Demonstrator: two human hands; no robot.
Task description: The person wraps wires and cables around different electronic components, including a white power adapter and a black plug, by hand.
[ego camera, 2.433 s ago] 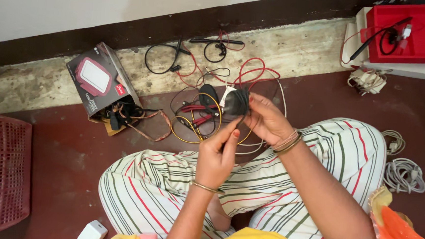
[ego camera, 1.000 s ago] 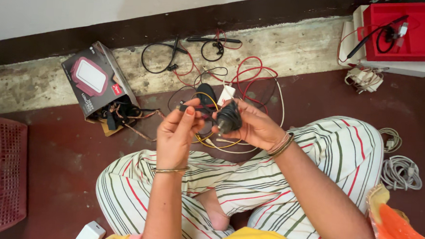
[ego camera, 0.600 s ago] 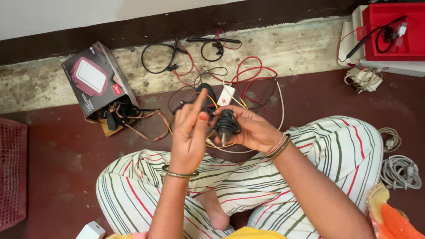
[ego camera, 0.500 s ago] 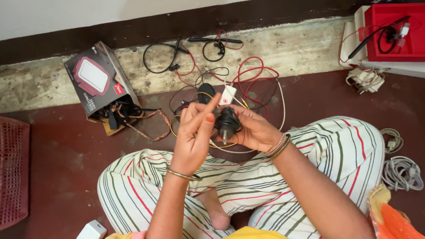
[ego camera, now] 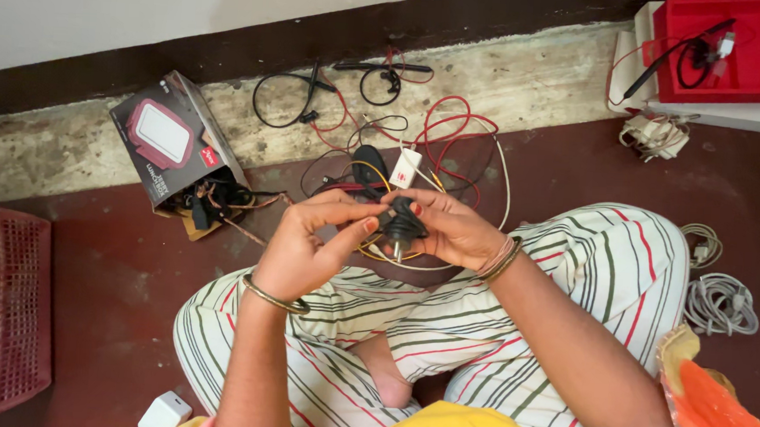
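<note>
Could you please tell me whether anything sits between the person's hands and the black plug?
Nothing visible does: the left hand and right hand both touch the small black round plug directly, holding it above the tangled wires.

**Floor-level workspace in what looks like a home**

I read this as a domestic room, work done seated cross-legged on the floor. Dark red painted floor (ego camera: pixel 113 267), worn; a rough, chipped concrete strip (ego camera: pixel 50 145) at the foot of the far pale wall (ego camera: pixel 191 0). Loose tangled cables (ego camera: pixel 437 138) lie along it. Opened cardboard box (ego camera: pixel 169 139) far left, red plastic crate (ego camera: pixel 1 305) at left edge, red tray (ego camera: pixel 759 52) far right. No bench or tooling visible.
</note>
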